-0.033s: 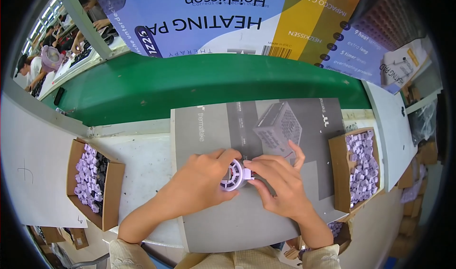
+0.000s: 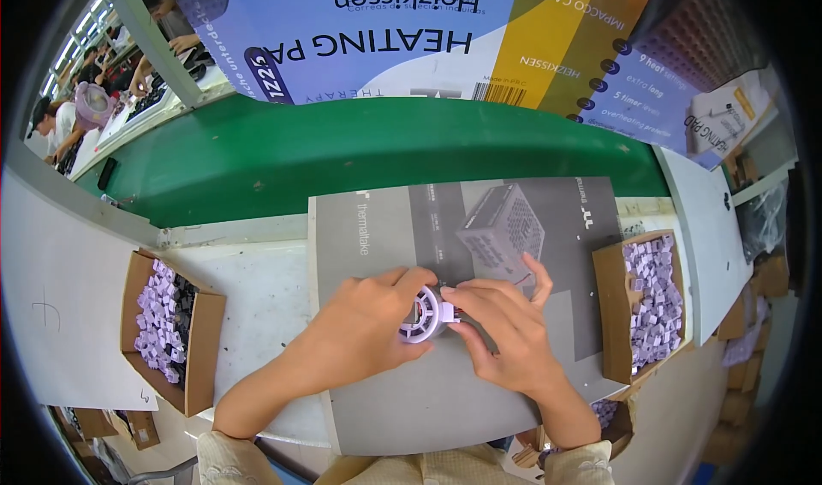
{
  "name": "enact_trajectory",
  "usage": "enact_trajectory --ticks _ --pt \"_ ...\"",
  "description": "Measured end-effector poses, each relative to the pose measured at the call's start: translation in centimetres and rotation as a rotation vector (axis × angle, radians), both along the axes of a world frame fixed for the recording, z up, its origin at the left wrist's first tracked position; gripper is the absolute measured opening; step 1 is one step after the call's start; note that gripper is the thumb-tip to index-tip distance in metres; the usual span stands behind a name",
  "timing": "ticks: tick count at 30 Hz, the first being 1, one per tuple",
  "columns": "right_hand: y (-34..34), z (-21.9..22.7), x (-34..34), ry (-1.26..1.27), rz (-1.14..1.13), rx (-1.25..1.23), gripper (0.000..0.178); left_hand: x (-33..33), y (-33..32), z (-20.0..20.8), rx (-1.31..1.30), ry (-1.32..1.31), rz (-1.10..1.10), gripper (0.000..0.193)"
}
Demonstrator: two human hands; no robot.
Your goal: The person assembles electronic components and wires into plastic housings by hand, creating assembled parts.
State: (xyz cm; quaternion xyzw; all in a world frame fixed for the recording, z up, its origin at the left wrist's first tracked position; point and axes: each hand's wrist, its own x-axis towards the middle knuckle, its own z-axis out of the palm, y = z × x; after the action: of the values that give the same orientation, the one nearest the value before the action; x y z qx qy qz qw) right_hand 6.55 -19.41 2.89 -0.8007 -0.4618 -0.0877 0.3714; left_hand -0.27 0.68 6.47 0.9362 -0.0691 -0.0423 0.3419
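Note:
Over the grey cardboard sheet, I hold a round lilac plastic housing (image 2: 423, 318) with spokes inside its rim, much like a small fan casing. My left hand (image 2: 368, 318) wraps around its left side, thumb below and fingers above. On its right side sits a small lilac block (image 2: 448, 313), with a bit of red and dark beside it that could be wires. My right hand (image 2: 505, 327) pinches this block between the thumb and fingers, and one finger sticks up. The fingers partly cover the housing.
The printed grey sheet (image 2: 377, 408) covers the middle of the white bench. Open cardboard boxes of small lilac pieces stand left (image 2: 199, 348) and right (image 2: 613, 314); the left one also holds black pieces. Behind lies a green belt (image 2: 385, 142) and a large printed carton (image 2: 368, 23). People work far left.

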Motion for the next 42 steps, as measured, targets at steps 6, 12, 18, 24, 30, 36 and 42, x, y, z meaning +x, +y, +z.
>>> enact_trajectory --ticks 6,12,18,24,30,36,42 --pt "0.0 0.7 0.1 -0.172 -0.081 -0.085 0.042 0.4 -0.1 -0.4 -0.006 -0.057 0.026 0.057" --pt "-1.2 2.7 0.0 -0.247 -0.239 0.074 0.046 0.6 0.7 1.4 -0.136 -0.095 -0.004 0.06" --pt "-2.7 2.8 0.0 -0.393 -0.045 0.104 0.04 -0.3 1.9 3.9 -0.167 -0.125 -0.069 0.063" --pt "-2.5 3.9 -0.6 -0.343 0.024 0.293 0.057 -0.2 5.3 6.2 -0.034 -0.134 -0.14 0.065" --pt "-7.7 4.4 -0.1 -0.315 -0.238 0.244 0.054 0.1 9.6 6.7 0.297 -0.123 -0.022 0.062" --pt "-17.0 4.7 3.5 -0.233 -0.718 -0.139 0.048 -0.6 22.4 3.5 0.71 -0.128 0.322 0.06" --pt "-25.3 3.1 4.4 0.071 -0.815 -0.292 0.042 0.6 35.5 -2.0 0.797 -0.025 0.492 0.071"
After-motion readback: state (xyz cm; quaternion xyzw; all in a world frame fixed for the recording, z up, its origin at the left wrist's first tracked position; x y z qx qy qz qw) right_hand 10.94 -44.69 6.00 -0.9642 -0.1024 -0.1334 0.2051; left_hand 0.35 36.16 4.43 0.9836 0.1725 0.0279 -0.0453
